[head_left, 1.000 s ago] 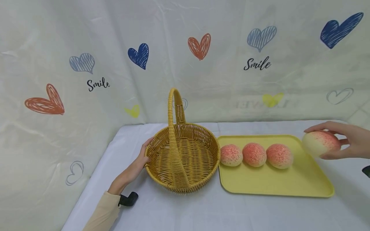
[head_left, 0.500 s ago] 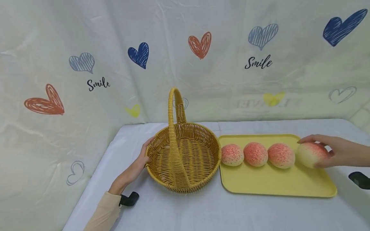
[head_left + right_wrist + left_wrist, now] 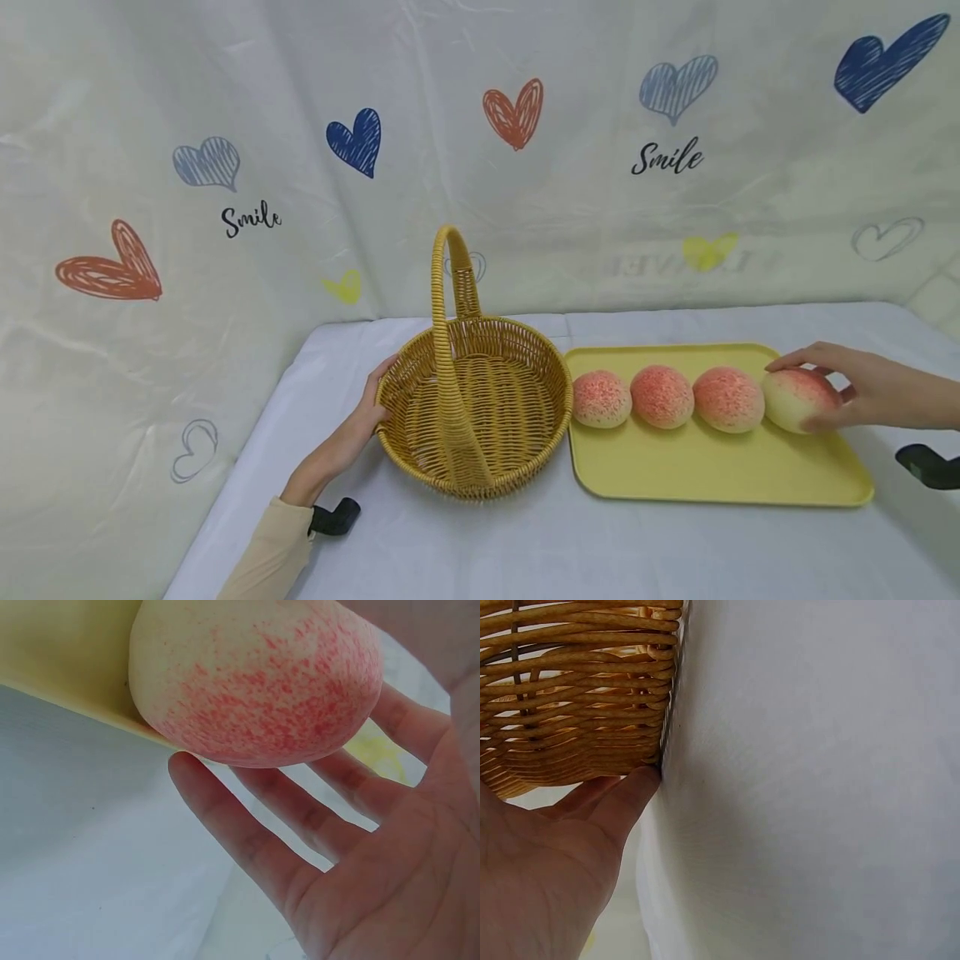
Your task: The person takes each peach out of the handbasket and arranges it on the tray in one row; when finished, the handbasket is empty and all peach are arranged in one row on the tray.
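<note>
A round wicker basket [image 3: 517,333] with a tall arched handle stands on the white-covered table. My left hand [image 3: 371,408] holds its left side, thumb at the rim and fingers along the outer wall; the left wrist view shows the fingers against the basket's lower weave [image 3: 577,712]. Right of the basket, three pink-and-cream peaches [image 3: 662,397] lie in a row on a yellow tray [image 3: 675,467]. At the row's right end my right hand [image 3: 862,387] holds another peach [image 3: 795,400], fingers on its far side and thumb in front. In the right wrist view this peach [image 3: 262,690] sits at the tray's edge.
The basket's right rim meets the tray's left end. Behind the table hangs a pale curtain [image 3: 570,208] printed with hearts and the word Smile. Black straps with camera mounts [image 3: 336,517] sit on both wrists.
My right hand has moved left and down from beyond the tray's right edge, bringing its peach onto the tray beside the third one. My left hand and the basket have stayed put.
</note>
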`<action>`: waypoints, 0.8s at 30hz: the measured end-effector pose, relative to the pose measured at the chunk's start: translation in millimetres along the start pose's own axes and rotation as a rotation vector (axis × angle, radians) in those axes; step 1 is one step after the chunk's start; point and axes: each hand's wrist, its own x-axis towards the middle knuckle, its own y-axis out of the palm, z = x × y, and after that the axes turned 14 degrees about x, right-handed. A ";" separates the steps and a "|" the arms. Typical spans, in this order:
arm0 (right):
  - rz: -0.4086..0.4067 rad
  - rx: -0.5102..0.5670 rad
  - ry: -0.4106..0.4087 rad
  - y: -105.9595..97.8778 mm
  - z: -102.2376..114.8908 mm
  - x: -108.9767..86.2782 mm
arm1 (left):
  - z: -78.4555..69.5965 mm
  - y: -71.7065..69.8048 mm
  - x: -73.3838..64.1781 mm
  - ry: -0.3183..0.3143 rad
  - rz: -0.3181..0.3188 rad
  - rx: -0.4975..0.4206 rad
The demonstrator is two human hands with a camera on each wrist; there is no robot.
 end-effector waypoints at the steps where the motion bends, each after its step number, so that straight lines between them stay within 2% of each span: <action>1: -0.005 -0.002 0.006 0.3 2.2 0.6 | -0.3 -0.1 -0.5 -0.001 -0.001 -0.001; 6: 0.006 -0.026 0.038 1.5 8.7 2.8 | -1.7 -0.5 -2.1 -0.005 -0.003 -0.006; 13: 0.032 -0.040 0.048 2.6 11.0 2.4 | -0.9 -0.1 -0.9 0.021 0.010 -0.018; 20: 0.031 -0.043 0.033 2.6 11.5 1.6 | -0.5 0.1 -0.4 0.019 0.012 -0.016; 24: 0.023 -0.048 -0.004 2.8 10.5 1.1 | -0.7 -0.4 -0.3 0.020 0.012 -0.015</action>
